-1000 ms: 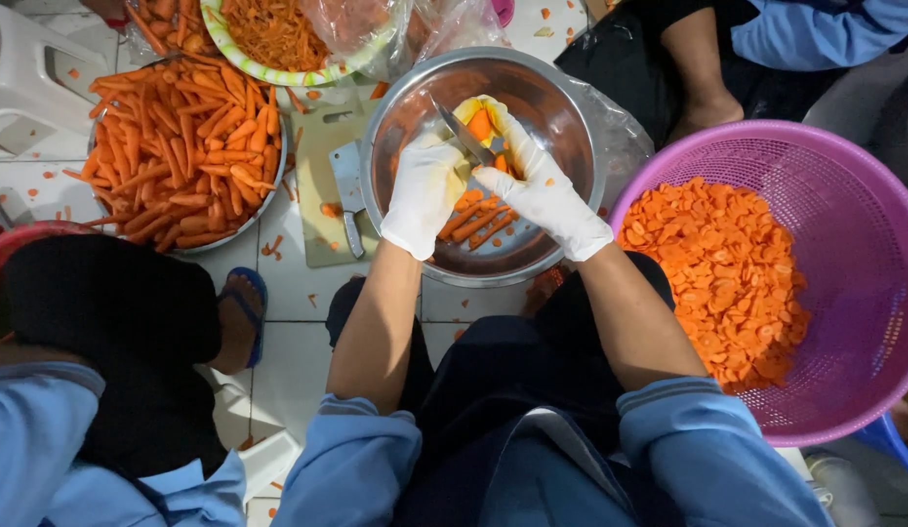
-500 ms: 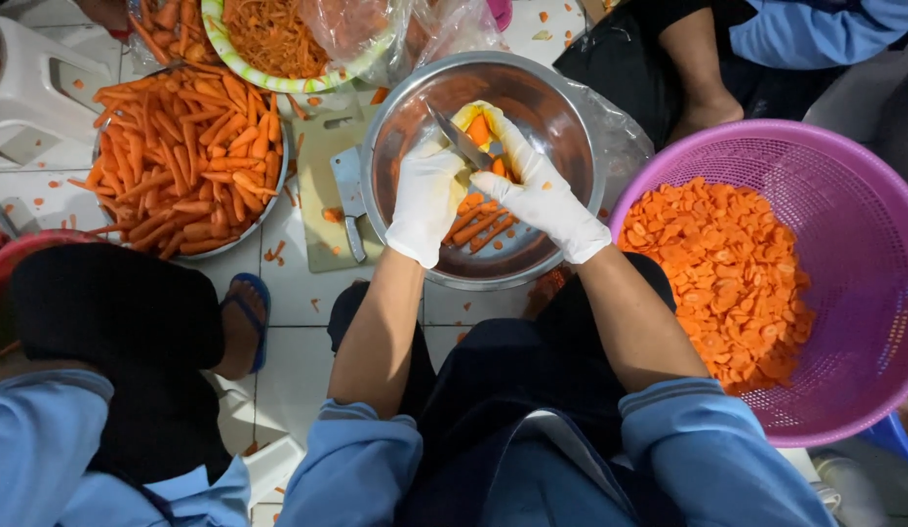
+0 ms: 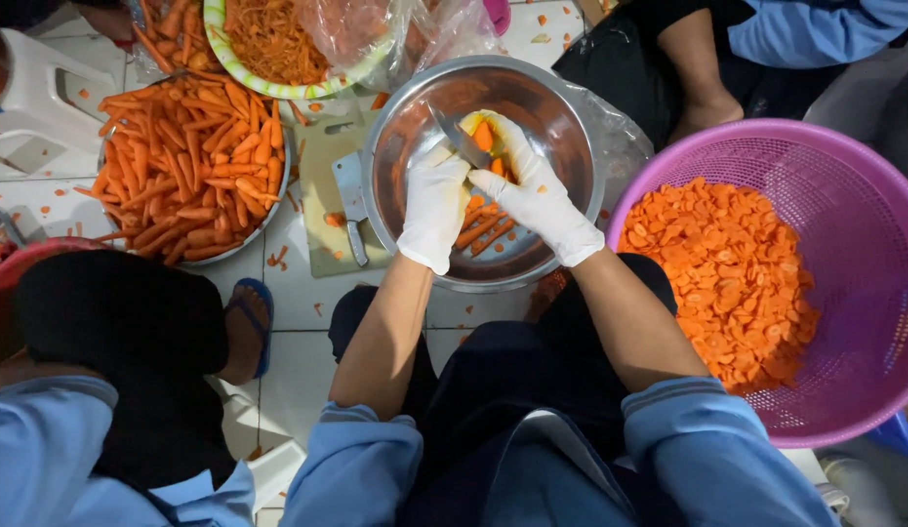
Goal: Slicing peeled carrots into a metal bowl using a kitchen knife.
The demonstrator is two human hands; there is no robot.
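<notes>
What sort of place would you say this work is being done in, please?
Probably a communal kitchen's floor prep area: people sit on a tiled floor around a metal bowl, a tray of peeled carrots and a purple basket of carrot slices.

Purple basket [image 3: 864, 195] of carrot slices [image 3: 727, 283]; cleaver [image 3: 351, 205].

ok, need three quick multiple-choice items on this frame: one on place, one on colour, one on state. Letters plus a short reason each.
1. Where do the sliced carrot rounds lie?
A. in the basket on the person's right
B. on the cutting board
C. on the floor tiles

2. What colour is that basket?
A. green
B. purple
C. white

3. What is the left hand doing?
A. resting on a knee
B. hanging free
C. holding a knife over the steel bowl

Answers:
1 A, the rounds fill the basket.
2 B, its mesh wall is purple.
3 C, the gloved grip closes on the knife, whose blade meets the carrot held by the right hand.
</notes>
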